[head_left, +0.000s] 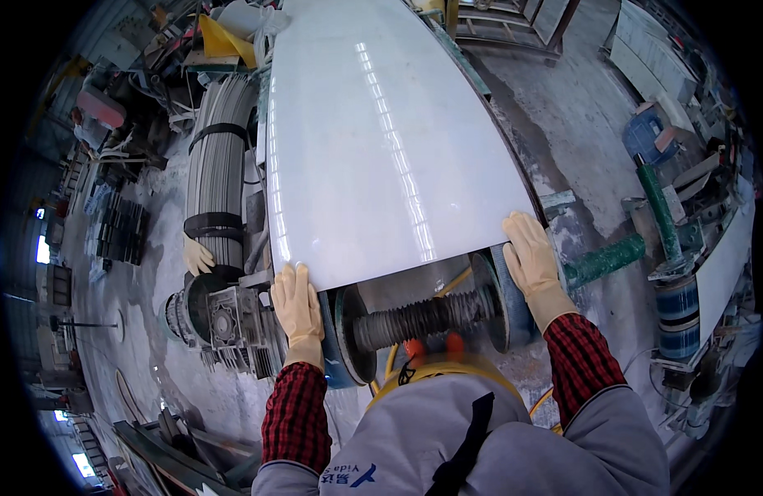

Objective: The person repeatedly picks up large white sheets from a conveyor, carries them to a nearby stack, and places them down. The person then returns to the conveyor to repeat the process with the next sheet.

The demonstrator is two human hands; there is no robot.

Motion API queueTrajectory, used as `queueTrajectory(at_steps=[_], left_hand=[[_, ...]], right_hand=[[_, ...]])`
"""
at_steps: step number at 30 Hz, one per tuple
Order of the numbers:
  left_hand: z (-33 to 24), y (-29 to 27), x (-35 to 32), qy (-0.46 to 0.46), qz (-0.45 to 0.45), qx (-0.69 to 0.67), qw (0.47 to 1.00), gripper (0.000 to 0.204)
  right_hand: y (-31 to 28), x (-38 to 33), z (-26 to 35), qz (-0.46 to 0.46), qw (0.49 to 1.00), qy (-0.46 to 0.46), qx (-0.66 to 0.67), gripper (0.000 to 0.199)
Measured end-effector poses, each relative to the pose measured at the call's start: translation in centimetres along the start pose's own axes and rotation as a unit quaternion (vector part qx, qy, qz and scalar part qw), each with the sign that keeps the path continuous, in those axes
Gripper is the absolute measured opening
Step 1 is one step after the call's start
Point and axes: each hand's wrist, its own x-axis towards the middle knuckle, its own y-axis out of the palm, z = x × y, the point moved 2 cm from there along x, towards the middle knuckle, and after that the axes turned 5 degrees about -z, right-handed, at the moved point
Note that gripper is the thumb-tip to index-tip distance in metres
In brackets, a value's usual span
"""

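A large, glossy white slab (373,165) lies flat in front of me, stretching away to the top of the view. My left hand (297,307), in a cream rubber glove, rests at its near left corner, fingers stretched forward over the edge. At the near right corner my right hand (530,256), gloved the same way, lies with its fingers extended along the slab's side. Both hands are open; neither is wrapped round anything. Below the slab's near edge, between my hands, runs a dark ribbed roller shaft (423,322) with a round blue-edged wheel (489,302) at its right end.
A motor with a gearbox (224,322) stands left of my left hand. Beyond it a strapped bundle of grey strips (219,165) has a loose cream glove (198,256) by its near end. A green roller (605,260) sticks out at right, near a blue water jug (648,136).
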Motion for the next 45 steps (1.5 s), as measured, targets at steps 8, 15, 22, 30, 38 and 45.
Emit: queueTrajectory(at_steps=[8, 15, 22, 30, 38, 45], left_hand=[[-0.2, -0.1, -0.3, -0.007, 0.011, 0.006, 1.0, 0.044], [-0.2, -0.4, -0.6, -0.01, 0.008, -0.001, 1.0, 0.044], [-0.2, -0.3, -0.9, -0.016, 0.021, 0.012, 1.0, 0.045], [-0.2, -0.4, -1.2, -0.016, 0.012, 0.012, 1.0, 0.046], [-0.5, -0.8, -1.4, -0.024, 0.025, 0.011, 0.999, 0.046], [-0.5, -0.9, -1.7, -0.015, 0.002, 0.006, 1.0, 0.045]], right_hand=[[-0.1, -0.2, 0.2, -0.002, 1.0, -0.001, -0.003, 0.047], [0.3, -1.2, -0.7, 0.021, 0.999, 0.024, -0.016, 0.056], [0.8, -1.9, -1.0, 0.027, 0.998, 0.014, -0.048, 0.062], [-0.4, -1.7, -0.4, 0.015, 1.0, 0.003, -0.017, 0.06], [-0.2, -2.2, -0.5, 0.013, 0.999, 0.025, -0.043, 0.065], [-0.2, -2.4, -0.3, 0.015, 0.998, 0.027, -0.048, 0.064]])
